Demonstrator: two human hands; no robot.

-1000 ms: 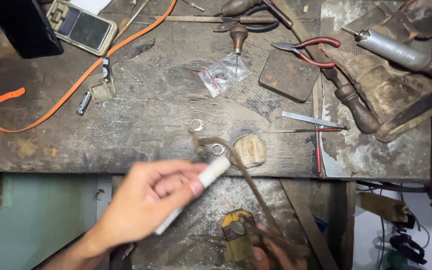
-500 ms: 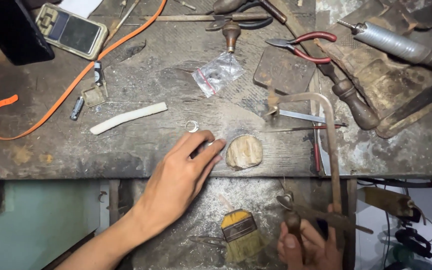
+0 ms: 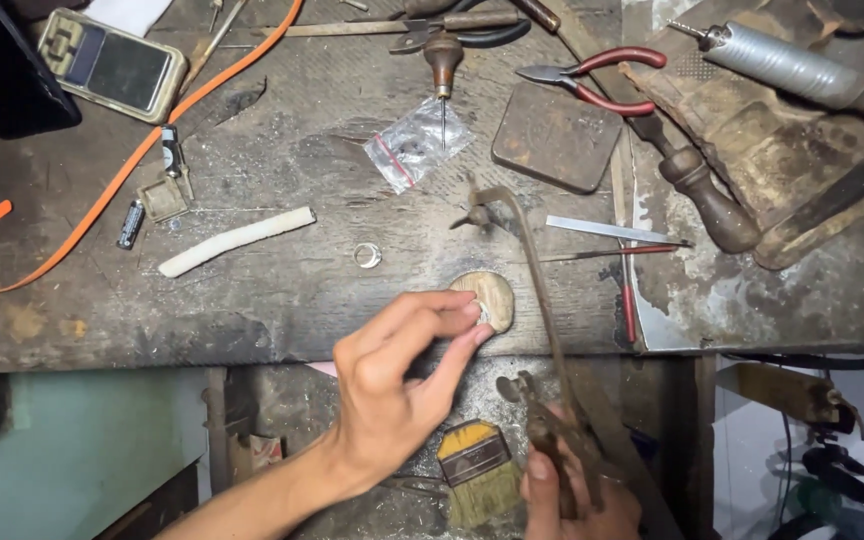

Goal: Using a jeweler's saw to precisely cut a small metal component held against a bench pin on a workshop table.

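My left hand [image 3: 402, 385] pinches a small silvery metal piece [image 3: 482, 316] against the round wooden bench peg [image 3: 494, 294] at the bench's front edge. Below the edge, my right hand [image 3: 572, 500] grips the handle of a rusty jeweller's saw frame [image 3: 532, 270]. The frame reaches up over the peg, just right of my left fingertips. A metal ring [image 3: 367, 255] lies on the bench a little left of the peg. Further left lies a white stick [image 3: 237, 241].
On the worn wooden bench [image 3: 282, 300] are a pocket scale [image 3: 112, 65], an orange strap [image 3: 102, 190], a small plastic bag [image 3: 417, 142], an awl [image 3: 443, 60], red-handled pliers [image 3: 602, 82], a dark flat block [image 3: 557, 137], a wooden-handled file [image 3: 697, 190] and a rotary handpiece [image 3: 792, 65]. A brush [image 3: 477, 465] lies below the bench.
My left hand has laid the white stick on the bench and now pinches the small piece on the peg. The saw frame has swung left over the peg.
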